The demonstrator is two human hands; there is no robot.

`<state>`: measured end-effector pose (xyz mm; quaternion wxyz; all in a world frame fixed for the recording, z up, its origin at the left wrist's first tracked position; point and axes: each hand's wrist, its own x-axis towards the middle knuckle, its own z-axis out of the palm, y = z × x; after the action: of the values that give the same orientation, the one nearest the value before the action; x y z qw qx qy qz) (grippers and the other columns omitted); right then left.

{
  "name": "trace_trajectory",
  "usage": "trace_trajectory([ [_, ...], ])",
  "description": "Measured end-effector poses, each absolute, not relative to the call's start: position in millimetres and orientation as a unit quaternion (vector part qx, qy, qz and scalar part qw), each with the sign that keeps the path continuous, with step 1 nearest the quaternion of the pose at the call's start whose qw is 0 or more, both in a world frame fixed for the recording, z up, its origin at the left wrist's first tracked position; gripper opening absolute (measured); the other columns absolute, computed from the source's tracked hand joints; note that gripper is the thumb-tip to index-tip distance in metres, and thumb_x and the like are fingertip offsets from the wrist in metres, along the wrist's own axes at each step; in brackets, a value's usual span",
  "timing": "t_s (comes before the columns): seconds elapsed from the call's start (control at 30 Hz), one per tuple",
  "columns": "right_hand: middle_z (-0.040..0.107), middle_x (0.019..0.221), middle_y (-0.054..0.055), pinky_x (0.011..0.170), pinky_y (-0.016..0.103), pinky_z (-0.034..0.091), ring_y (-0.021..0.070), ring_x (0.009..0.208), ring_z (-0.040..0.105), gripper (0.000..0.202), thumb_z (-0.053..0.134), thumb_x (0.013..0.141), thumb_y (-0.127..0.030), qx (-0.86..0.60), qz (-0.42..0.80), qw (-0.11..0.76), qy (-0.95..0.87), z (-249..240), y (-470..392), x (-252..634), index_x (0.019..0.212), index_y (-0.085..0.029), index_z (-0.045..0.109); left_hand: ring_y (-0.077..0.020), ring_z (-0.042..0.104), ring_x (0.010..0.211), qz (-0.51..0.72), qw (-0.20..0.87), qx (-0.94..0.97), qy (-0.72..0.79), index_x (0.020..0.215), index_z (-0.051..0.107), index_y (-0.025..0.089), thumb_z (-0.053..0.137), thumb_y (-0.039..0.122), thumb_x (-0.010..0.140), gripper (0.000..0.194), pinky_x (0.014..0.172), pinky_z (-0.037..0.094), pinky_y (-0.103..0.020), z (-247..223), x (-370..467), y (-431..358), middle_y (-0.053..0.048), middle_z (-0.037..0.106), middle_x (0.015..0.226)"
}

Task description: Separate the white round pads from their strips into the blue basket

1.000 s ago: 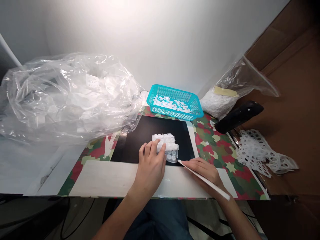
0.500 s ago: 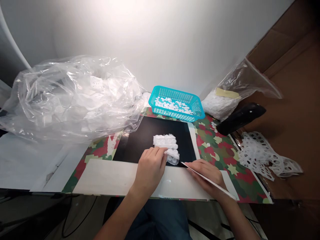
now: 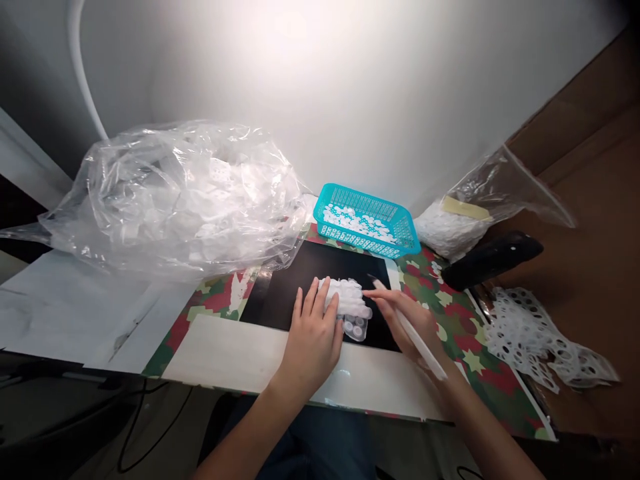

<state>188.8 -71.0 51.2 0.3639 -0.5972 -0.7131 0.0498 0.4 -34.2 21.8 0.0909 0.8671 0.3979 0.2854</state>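
Note:
My left hand (image 3: pixel 314 337) lies with its fingers stretched and apart on the left edge of a small white sheet of round pieces (image 3: pixel 346 299). That sheet rests on a black mat (image 3: pixel 284 277); its near right corner looks more see-through, with rings showing. My right hand (image 3: pixel 419 321) grips a long white pen-like tool (image 3: pixel 419 347), slanting across the palm. The tool's dark thin tip is just beyond the sheet's right edge, and my right fingertips are beside that edge. Whether they touch it, I cannot tell.
Behind the mat stands a turquoise basket (image 3: pixel 415 244) with many small white discs. A large clear plastic bag (image 3: pixel 175 200) fills the left. At right are a bag of white pieces (image 3: pixel 453 230), a black object (image 3: pixel 493 260) and punched-out white sheets (image 3: pixel 545 340). A white strip (image 3: pixel 235 347) borders the front.
My left hand has gone from pinching at the sheet to lying spread on it. My right hand has moved up along the sheet's right side, its tool turned more upright. The view has shifted slightly.

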Motion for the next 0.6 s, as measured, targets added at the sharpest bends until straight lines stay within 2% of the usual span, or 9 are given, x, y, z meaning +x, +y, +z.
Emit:
trace_trajectory([
  [0.1,0.066,0.110,0.007,0.088,0.039,0.050,0.0227,0.103,0.061,0.014,0.057,0.087,-0.032,-0.561,0.124,0.311,-0.757,52.4,-44.9,181.8,0.097,-0.023,0.058,-0.0300,0.028,0.135,0.289,0.084,0.859,0.413,0.126,0.047,0.013,0.042,0.017,0.090,0.037,0.107,0.028,-0.053,18.1,-3.5,-32.5,-0.016,0.038,0.142],
  [0.17,0.061,0.121,0.008,0.094,0.045,0.046,0.0262,0.113,0.056,0.028,0.065,0.080,-0.037,-0.539,0.170,0.282,-0.775,50.4,-32.4,180.5,0.102,-0.023,0.054,-0.0291,0.036,0.130,0.297,0.089,0.848,0.431,0.122,0.048,0.013,0.044,0.017,0.090,0.033,0.106,0.029,-0.052,16.5,-6.1,-31.2,-0.016,0.045,0.136],
  [0.27,0.057,0.129,0.009,0.093,0.044,0.048,0.0270,0.115,0.056,0.036,0.067,0.077,-0.039,-0.537,0.207,0.266,-0.774,44.6,-19.8,183.3,0.106,-0.024,0.051,-0.0265,0.048,0.116,0.310,0.106,0.821,0.467,0.112,0.051,0.014,0.049,0.020,0.088,0.024,0.101,0.035,-0.048,17.9,-8.1,-30.7,-0.013,0.055,0.120],
  [0.43,0.065,0.109,0.009,0.085,0.040,0.050,0.0240,0.099,0.063,0.019,0.059,0.084,-0.034,-0.567,0.214,0.287,-0.742,35.3,-10.7,187.8,0.094,-0.022,0.049,-0.0226,0.054,0.091,0.272,0.132,0.812,0.500,0.097,0.054,0.018,0.052,0.022,0.088,0.010,0.081,0.042,-0.040,24.7,-9.7,-32.2,-0.006,0.057,0.095],
  [0.6,0.063,0.097,0.005,0.076,0.033,0.050,0.0192,0.086,0.062,0.016,0.061,0.083,-0.031,-0.573,0.228,0.318,-0.720,33.3,-12.9,187.6,0.090,-0.022,0.049,-0.0202,0.051,0.087,0.264,0.175,0.814,0.486,0.093,0.054,0.020,0.055,0.019,0.086,0.008,0.078,0.039,-0.036,24.5,-14.9,-32.4,-0.002,0.055,0.094],
])
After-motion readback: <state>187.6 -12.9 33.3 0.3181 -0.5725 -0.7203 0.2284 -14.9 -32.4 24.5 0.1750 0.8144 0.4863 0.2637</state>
